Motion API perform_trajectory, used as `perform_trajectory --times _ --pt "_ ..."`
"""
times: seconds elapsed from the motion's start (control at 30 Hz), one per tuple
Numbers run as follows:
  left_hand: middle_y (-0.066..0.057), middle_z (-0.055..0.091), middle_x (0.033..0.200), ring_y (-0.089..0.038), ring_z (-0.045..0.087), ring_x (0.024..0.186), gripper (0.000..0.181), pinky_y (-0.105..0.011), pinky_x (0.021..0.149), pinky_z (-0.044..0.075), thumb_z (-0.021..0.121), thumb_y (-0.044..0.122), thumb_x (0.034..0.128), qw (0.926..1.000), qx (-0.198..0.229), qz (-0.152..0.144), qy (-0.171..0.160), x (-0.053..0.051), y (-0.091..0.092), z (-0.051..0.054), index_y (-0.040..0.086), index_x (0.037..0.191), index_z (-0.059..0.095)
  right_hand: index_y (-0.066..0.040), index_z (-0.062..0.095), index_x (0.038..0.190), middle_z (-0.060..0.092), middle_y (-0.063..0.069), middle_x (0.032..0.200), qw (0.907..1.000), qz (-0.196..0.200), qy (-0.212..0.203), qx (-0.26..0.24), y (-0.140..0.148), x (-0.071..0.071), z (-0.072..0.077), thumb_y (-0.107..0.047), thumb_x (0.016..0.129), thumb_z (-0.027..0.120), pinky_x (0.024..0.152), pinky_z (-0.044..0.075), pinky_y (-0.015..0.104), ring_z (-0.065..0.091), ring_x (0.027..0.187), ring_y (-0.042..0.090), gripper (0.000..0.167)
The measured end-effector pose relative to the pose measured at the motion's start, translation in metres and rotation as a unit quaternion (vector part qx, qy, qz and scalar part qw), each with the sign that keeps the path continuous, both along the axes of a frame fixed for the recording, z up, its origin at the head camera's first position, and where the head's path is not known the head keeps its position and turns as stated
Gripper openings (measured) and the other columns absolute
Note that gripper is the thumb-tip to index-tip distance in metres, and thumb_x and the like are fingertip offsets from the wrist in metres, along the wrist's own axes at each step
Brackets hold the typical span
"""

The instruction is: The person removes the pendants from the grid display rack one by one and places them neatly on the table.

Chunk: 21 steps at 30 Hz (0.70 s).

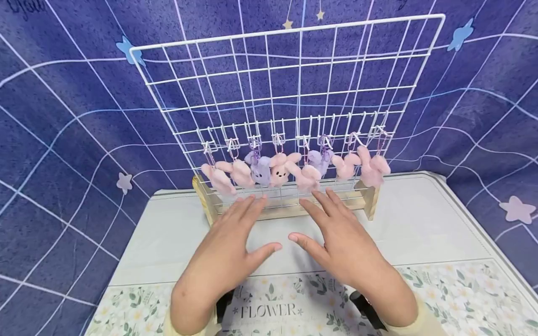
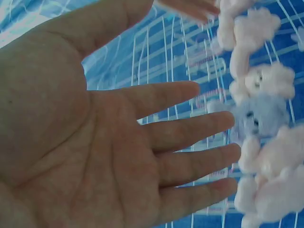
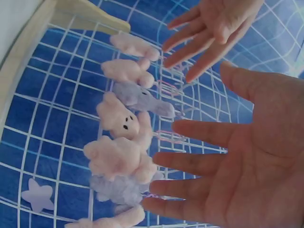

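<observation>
A row of pink and lilac plush keychains hangs from hooks on a white wire grid (image 1: 300, 56), among them a pink one with a face (image 1: 280, 172) and a lilac one (image 1: 260, 171). Below and in front of the row, my left hand (image 1: 229, 252) and right hand (image 1: 346, 245) are held apart, palms toward the grid, fingers straight. Neither hand holds anything. The left wrist view shows the left palm (image 2: 109, 152) with fingers spread beside the plush toys; the right wrist view shows the right palm (image 3: 251, 166). Whether fingertips touch the plush cannot be told.
A wooden stand (image 1: 204, 200) supports the grid at its base. Under the hands lies a white table covering (image 1: 420, 210) with a floral print and the word FLOWER. Dark blue fabric (image 1: 75, 154) with lines and stars surrounds the table's back and sides.
</observation>
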<state>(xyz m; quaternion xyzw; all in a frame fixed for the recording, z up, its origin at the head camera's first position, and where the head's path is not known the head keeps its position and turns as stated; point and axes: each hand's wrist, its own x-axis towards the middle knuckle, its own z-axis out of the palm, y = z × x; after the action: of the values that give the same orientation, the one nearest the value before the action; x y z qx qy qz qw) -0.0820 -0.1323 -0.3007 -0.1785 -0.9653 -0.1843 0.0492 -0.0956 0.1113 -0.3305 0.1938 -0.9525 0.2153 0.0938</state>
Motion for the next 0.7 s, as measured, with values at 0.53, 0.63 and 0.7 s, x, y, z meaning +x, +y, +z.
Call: perform_trajectory --times 0.53,0.63,0.7 --pt "-0.011 0.073 0.119 -0.027 0.069 0.11 0.034 -0.038 0.096 0.054 0.072 0.017 0.0965 0.9389 0.185 0.029 0.289 -0.042 -0.039 0.007 0.006 0.128 0.068 -0.005 0.072 0.113 0.075 0.011 0.115 0.9629 -0.03 0.198 -0.182 0.036 -0.031 -0.001 -0.014 0.093 0.074 0.103 0.051 0.048 0.067 0.115 0.032 0.022" --pt "-0.013 0.071 0.1 -0.023 0.065 0.091 0.021 -0.024 0.084 0.05 0.069 0.013 0.0952 0.9072 0.243 0.047 0.34 -0.054 -0.044 0.008 0.001 0.113 0.071 -0.003 0.072 0.109 0.073 0.013 0.108 0.948 -0.04 0.23 -0.217 0.042 -0.039 -0.001 -0.008 0.091 0.073 0.095 0.048 0.037 0.064 0.102 0.029 0.019" --pt "-0.014 0.067 0.088 -0.017 0.06 0.082 0.016 -0.017 0.077 0.046 0.067 0.011 0.0942 0.8823 0.279 0.066 0.373 -0.061 -0.049 0.006 -0.002 0.102 0.071 -0.002 0.072 0.108 0.071 0.015 0.109 0.9397 -0.044 0.243 -0.236 0.045 -0.044 -0.002 -0.006 0.09 0.072 0.092 0.045 0.031 0.061 0.1 0.028 0.019"
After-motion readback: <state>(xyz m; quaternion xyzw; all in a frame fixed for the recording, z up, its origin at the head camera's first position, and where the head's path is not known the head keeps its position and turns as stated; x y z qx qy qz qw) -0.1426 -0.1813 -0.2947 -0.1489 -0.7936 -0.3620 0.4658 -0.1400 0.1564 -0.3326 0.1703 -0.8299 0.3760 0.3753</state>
